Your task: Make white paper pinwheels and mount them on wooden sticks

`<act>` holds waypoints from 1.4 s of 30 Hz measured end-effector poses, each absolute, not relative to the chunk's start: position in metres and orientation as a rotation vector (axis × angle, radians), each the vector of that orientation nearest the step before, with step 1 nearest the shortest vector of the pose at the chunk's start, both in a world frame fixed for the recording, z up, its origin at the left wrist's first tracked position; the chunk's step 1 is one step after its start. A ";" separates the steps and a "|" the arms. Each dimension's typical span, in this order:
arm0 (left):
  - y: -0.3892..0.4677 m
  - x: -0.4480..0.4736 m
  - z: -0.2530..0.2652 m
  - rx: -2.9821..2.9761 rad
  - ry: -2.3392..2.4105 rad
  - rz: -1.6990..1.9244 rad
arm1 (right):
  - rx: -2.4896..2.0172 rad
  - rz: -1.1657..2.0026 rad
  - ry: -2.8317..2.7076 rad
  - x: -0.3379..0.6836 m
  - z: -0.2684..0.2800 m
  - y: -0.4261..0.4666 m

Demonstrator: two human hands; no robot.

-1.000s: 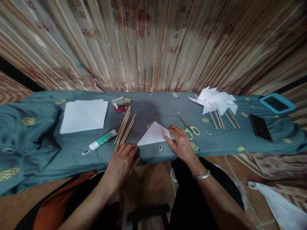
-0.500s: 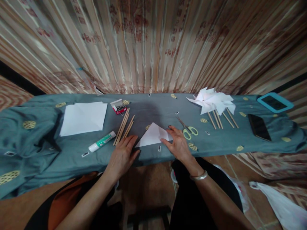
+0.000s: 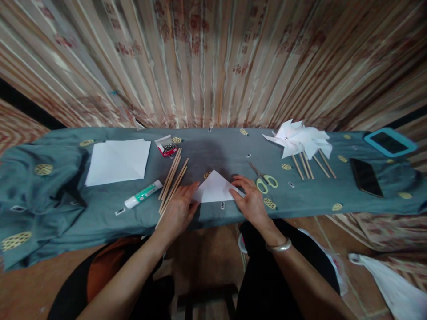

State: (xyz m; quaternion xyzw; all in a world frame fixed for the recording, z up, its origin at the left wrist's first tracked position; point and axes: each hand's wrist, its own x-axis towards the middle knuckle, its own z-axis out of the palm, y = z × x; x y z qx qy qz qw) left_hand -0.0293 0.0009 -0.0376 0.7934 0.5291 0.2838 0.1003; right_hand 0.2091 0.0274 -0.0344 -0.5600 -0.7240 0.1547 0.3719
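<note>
Paper (image 3: 213,189), triangular, lay flat; left hand (image 3: 180,206) and right hand (image 3: 252,202), thumbs spread wide, touched opposite corners!

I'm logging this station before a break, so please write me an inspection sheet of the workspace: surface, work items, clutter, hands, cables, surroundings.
Surface: grey-green patterned cloth, bunched at the left end.
Work items: folded white paper between the hands; paper stack, glue stick, wooden sticks and open red box to the left; scissors and white pinwheels to the right.
Clutter: dark phone and blue-framed device, right end.
Hands: left hand at the paper's left corner; right hand at its right, thumb on the paper. Pinching or only resting: cannot tell.
Cables: nothing seen.
Surroundings: patterned curtain behind; white bag low on the right.
</note>
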 end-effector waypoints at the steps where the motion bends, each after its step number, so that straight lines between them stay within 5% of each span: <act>1: 0.001 -0.029 -0.037 2.347 1.561 0.836 | -1.429 0.421 -1.832 0.209 -0.034 0.027; 23: 0.016 -0.015 -0.014 2.141 1.553 0.938 | -1.388 1.084 -1.439 0.207 -0.031 0.025; 33: 0.019 -0.008 -0.001 2.077 1.387 1.088 | -1.350 1.060 -1.767 0.214 -0.024 0.020; 42: 0.019 -0.002 -0.001 2.160 1.284 1.182 | -1.377 0.723 -1.878 0.216 -0.023 0.019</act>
